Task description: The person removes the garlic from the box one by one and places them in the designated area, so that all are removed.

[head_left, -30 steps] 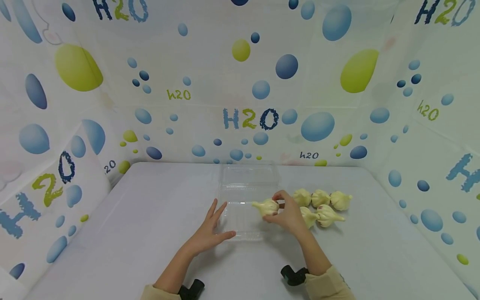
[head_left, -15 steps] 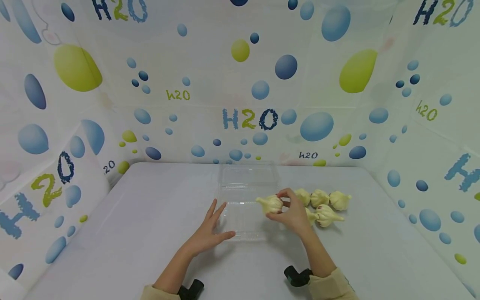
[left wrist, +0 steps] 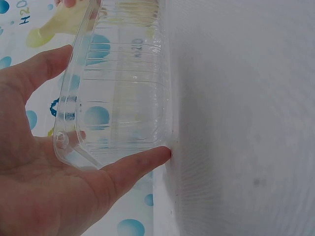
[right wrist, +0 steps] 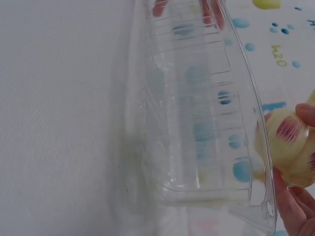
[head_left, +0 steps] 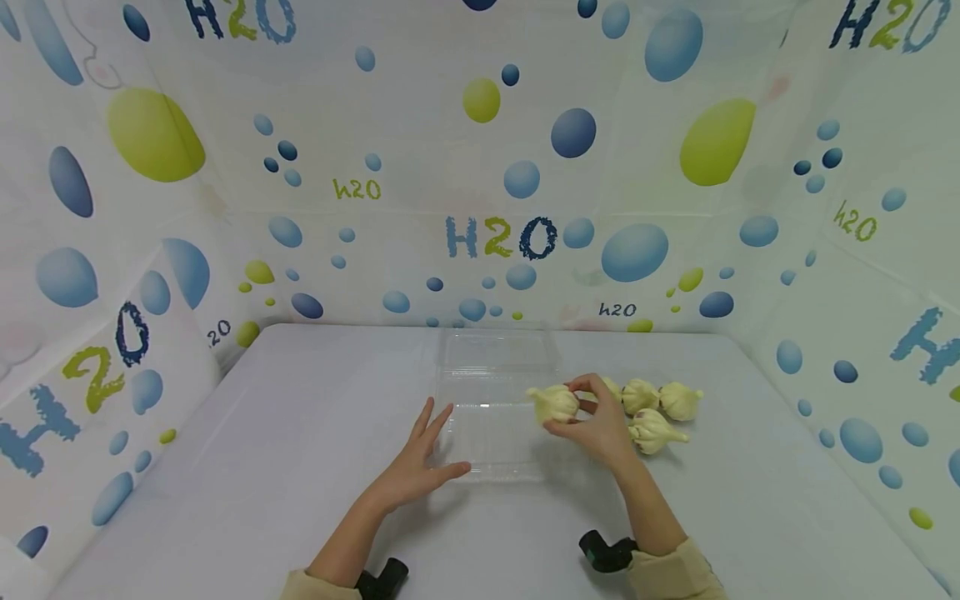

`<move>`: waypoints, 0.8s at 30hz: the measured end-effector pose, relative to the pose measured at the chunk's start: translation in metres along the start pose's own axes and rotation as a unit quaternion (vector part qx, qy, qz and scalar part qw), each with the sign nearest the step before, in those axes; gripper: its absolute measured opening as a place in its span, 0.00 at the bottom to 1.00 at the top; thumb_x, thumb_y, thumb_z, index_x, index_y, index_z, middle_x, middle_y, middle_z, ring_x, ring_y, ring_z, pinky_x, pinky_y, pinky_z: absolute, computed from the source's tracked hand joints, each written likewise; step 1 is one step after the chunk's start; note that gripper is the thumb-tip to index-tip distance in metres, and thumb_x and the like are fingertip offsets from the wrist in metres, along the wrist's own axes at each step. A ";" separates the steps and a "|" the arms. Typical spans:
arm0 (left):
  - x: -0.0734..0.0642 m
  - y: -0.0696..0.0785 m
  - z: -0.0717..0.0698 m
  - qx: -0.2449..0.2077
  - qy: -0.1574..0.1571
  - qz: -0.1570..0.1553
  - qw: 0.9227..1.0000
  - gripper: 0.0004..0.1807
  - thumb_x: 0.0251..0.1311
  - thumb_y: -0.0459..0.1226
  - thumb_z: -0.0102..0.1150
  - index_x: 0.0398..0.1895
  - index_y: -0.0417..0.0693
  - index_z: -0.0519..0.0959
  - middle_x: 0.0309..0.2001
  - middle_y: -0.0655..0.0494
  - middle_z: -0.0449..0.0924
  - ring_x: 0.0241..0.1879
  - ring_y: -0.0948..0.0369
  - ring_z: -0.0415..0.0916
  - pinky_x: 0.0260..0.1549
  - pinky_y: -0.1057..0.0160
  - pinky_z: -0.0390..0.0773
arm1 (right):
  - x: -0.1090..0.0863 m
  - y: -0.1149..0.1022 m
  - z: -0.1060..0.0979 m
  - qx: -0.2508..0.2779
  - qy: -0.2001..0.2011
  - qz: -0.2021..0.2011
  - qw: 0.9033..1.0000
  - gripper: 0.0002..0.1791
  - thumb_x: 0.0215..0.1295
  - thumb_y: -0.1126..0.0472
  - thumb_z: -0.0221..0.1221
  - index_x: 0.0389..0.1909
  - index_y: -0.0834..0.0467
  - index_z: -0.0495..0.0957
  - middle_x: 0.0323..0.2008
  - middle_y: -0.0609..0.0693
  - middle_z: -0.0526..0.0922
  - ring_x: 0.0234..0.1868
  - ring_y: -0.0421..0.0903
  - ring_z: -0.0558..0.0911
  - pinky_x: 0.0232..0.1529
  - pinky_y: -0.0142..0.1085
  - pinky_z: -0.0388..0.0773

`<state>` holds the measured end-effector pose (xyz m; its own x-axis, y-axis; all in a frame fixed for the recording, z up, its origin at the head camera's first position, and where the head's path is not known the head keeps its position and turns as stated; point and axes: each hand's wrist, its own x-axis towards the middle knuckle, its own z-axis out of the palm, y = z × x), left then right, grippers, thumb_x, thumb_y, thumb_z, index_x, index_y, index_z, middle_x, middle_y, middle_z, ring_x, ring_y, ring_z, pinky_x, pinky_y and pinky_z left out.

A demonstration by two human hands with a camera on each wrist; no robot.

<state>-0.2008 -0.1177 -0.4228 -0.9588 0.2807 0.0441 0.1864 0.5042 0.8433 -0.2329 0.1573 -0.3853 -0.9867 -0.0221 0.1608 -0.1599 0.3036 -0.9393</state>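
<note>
My right hand (head_left: 606, 429) pinches a cream-coloured garlic bulb (head_left: 555, 405) between thumb and fingers, its stem end toward the left. The bulb hangs at the right edge of a clear plastic clamshell box (head_left: 487, 437), and purple streaks show on its skin in the right wrist view. At the box's left side, my left hand (head_left: 416, 468) rests with fingers spread and straight; in the left wrist view its thumb and a fingertip touch the clear box wall (left wrist: 118, 98). Behind the right hand, another garlic bulb (head_left: 612, 388) is partly covered.
Several more garlic bulbs (head_left: 654, 432) lie grouped on the white table (head_left: 285, 467) to the right of the box. The open lid (head_left: 495, 352) extends toward the back edge. A patterned sheet (head_left: 405, 108) hangs behind and at both sides. A black camera mount is at each wrist.
My right hand has moved right and slightly up with the garlic bulb, from over the box toward its right edge. It now covers a bulb seen before. My left hand has stayed still.
</note>
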 end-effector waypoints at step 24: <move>0.000 0.002 -0.001 -0.010 -0.005 -0.001 1.000 0.47 0.51 0.45 0.65 0.72 0.53 0.49 0.72 0.45 0.29 0.65 0.38 0.48 0.53 0.35 0.59 | -0.006 0.007 -0.039 -0.019 0.022 0.001 1.000 0.33 0.44 0.67 0.70 0.52 0.62 0.65 0.51 0.57 0.67 0.47 0.52 0.74 0.37 0.27 0.75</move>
<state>-0.2004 -0.1179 -0.4205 -0.9571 0.2875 0.0369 0.1797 0.4888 0.8537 -0.2268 0.1963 -0.3811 -0.9848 0.0200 0.1727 -0.1557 0.3398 -0.9275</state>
